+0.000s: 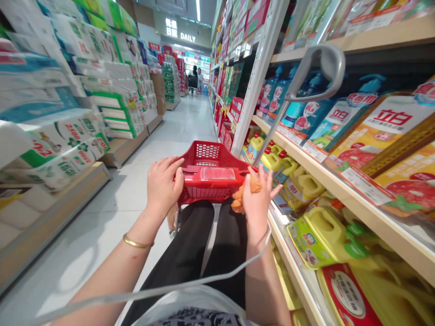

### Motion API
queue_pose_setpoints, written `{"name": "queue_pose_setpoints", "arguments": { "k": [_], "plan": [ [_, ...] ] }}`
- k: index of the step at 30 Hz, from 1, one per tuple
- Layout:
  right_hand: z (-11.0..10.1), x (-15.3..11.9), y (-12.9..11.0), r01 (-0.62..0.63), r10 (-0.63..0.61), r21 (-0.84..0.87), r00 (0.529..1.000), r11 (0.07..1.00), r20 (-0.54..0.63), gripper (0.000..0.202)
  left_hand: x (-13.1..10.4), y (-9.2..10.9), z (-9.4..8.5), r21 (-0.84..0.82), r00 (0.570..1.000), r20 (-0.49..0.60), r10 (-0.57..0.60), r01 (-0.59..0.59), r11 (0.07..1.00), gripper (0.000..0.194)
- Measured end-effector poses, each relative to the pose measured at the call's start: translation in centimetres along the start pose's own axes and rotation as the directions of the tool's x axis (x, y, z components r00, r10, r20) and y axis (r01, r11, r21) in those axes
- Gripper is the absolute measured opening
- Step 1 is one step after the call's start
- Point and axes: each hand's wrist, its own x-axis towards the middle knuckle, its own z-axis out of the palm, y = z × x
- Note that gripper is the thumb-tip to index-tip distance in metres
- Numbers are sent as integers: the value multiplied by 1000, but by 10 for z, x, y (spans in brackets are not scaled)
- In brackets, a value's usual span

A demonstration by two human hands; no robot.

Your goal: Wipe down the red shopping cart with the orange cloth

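A red plastic shopping basket (212, 192) with mesh walls stands in front of my knees, apparently empty in the part that shows. My left hand (165, 184) grips the left end of its near handle, thumb on top. At the right end is my right hand (257, 194), fingers partly spread, with a crumpled orange cloth-like thing (240, 198) held between thumb and palm. A long grey pull handle (319, 72) leans up to the right on its rod, apart from both hands. What lies under my right palm is hidden.
Close on the right, a shelf (343, 167) holds pump bottles (307, 106) above yellow jugs (326, 235). Stacked tissue packs (115, 106) line the left side. A tiled aisle floor (185, 122) runs ahead, with people (195, 78) far off. A pale cord (204, 284) crosses my lap.
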Motion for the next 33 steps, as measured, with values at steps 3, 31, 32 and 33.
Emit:
{"name": "queue_pose_setpoints", "arguments": {
  "k": [3, 31, 32, 33],
  "plan": [
    [-4, 6, 13, -125, 123, -38, 991, 991, -48, 48, 0, -1, 4, -27, 999, -17, -29, 28, 999, 43],
    [33, -53, -85, 433, -470, 230, 871, 872, 144, 52, 1, -12, -1, -18, 993, -24, 115, -115, 993, 40],
    [35, -54, -86, 450, -493, 255, 859, 856, 140, 56, 1, -13, -1, -23, 992, -31, 124, -125, 992, 39],
    [37, -54, -85, 462, -509, 277, 850, 843, 134, 59, 0, -13, 0, -28, 990, -40, 135, -136, 990, 38]
  ]
}}
